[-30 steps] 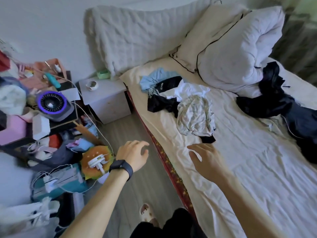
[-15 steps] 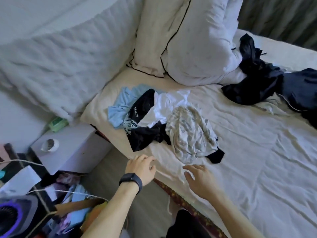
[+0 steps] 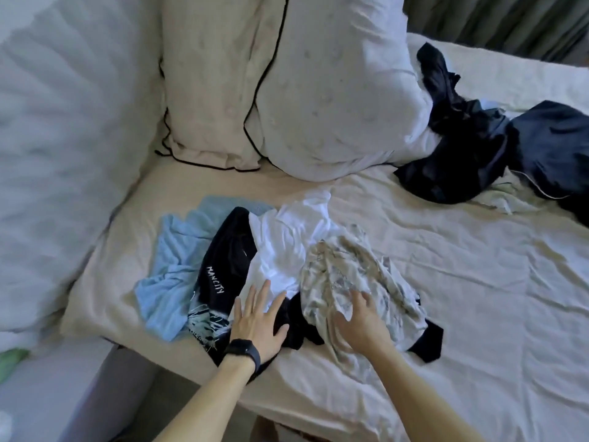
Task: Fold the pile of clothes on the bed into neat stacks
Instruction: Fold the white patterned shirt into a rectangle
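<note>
Clothes pile: four garments. Left hand, right hand both flat on it, fingers relaxed.

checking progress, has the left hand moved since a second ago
Yes. The left hand went forward, from over the floor beside the bed onto the black garment lying on it.

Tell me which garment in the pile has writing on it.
The black garment, between the light blue one and the white one: white letters run along it; the others show none.
</note>
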Action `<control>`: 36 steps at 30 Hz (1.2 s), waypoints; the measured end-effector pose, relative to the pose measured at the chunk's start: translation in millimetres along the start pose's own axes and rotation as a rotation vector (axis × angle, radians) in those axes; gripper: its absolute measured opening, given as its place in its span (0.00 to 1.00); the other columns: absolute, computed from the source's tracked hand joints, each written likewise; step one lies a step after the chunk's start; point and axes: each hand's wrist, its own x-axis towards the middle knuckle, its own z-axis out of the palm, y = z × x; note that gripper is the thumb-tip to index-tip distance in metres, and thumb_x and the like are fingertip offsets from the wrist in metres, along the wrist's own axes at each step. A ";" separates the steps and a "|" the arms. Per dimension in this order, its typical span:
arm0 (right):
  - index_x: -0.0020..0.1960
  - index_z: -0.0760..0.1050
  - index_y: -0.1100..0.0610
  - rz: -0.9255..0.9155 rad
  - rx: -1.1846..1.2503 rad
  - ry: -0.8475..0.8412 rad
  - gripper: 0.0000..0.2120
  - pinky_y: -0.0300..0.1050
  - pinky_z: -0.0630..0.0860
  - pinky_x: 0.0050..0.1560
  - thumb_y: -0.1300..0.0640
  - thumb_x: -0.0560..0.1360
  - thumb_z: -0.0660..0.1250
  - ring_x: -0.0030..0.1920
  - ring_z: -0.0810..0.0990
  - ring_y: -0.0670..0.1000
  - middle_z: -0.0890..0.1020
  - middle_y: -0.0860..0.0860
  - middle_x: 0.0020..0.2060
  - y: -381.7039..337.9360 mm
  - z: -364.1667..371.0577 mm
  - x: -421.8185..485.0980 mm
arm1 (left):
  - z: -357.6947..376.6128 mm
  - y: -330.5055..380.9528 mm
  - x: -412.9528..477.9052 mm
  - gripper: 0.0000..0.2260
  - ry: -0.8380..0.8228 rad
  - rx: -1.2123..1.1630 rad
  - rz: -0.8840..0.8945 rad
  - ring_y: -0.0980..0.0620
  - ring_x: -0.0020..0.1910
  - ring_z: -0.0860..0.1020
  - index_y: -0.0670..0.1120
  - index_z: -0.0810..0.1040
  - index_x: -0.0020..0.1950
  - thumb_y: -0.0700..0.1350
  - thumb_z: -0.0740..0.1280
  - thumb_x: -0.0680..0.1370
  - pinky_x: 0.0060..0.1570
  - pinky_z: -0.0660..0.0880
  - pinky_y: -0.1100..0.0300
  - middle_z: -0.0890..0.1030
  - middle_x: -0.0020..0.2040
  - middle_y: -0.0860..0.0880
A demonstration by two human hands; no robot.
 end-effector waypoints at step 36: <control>0.43 0.81 0.55 -0.357 0.559 0.544 0.18 0.35 0.76 0.41 0.76 0.75 0.63 0.46 0.83 0.45 0.86 0.45 0.46 -4.8 -280.0 -240.2 | -310.3 204.0 -63.6 0.14 0.264 -0.285 1.069 0.49 0.71 0.71 0.55 0.82 0.63 0.48 0.70 0.77 0.66 0.69 0.56 0.73 0.72 0.49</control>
